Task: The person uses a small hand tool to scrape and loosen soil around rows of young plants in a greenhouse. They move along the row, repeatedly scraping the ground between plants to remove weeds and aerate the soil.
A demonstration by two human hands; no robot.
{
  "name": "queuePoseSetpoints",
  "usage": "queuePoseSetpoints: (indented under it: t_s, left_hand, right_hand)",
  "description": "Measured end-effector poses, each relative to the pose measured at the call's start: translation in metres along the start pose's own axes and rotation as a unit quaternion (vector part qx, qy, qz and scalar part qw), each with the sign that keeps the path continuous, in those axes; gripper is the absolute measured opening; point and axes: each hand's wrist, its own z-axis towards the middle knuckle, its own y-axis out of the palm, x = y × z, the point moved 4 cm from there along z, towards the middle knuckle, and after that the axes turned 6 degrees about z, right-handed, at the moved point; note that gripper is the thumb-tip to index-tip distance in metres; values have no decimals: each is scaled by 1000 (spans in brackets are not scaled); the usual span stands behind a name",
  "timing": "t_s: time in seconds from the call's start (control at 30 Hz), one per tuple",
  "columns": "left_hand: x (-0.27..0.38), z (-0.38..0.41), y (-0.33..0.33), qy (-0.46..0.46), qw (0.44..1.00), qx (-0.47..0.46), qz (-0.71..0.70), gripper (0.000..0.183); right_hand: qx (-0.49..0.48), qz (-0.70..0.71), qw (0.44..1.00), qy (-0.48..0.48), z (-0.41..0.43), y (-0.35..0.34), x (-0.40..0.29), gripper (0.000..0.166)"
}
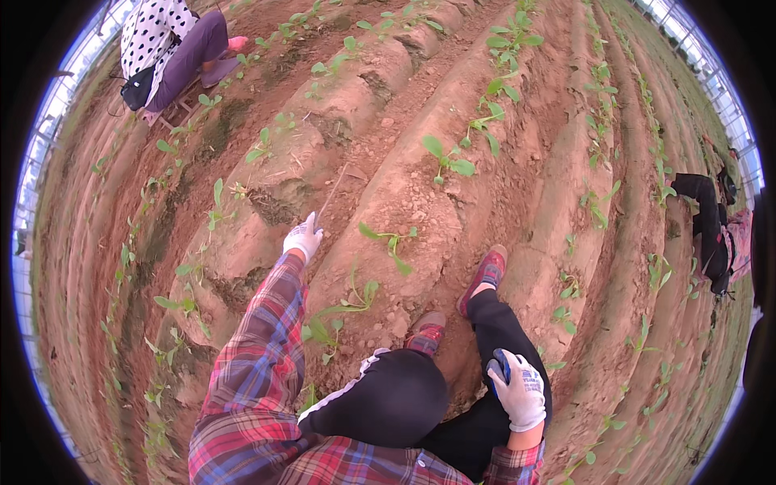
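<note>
My left hand (303,237), in a white work glove, grips a thin-handled hand hoe (333,193) whose small blade lies out over the furrow. My right hand (518,388), gloved in white with blue on the finger side, rests curled above my right thigh; whether anything is inside it cannot be seen. Between my arms and in front of me are young leafy seedlings (391,242) on a soil ridge (370,212). Another seedling (448,160) stands farther along the same ridge, with crumbled soil around it.
My red plaid shoes (490,270) are in and beside the furrow on the right. More ridges with seedling rows run on both sides. A person (182,54) crouches at the upper left; another person (715,230) is at the far right. Greenhouse framing (721,85) borders the view.
</note>
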Motion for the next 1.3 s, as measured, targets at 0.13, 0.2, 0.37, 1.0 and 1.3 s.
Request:
queuePoseSetpoints:
  t_s: [0.13,0.2,0.37,1.0,1.3]
  left_hand:
    - [15,14,-6,27,996,-37,80,56]
    - [20,6,-17,28,994,-61,91,57]
    - [7,-31,-10,-9,992,-110,56,60]
    - [19,-63,-83,18,994,54,89,50]
    - [122,-189,-167,85,773,-193,-598,50]
  right_hand:
    - [36,7,999,-22,-2,-1,3,36]
    - [11,11,1000,9,-1,-1,4,35]
    - [-39,18,995,87,-2,1,5,33]
    - [29,19,998,59,-12,12,6,31]
    - [60,30,996,59,-14,12,4,33]
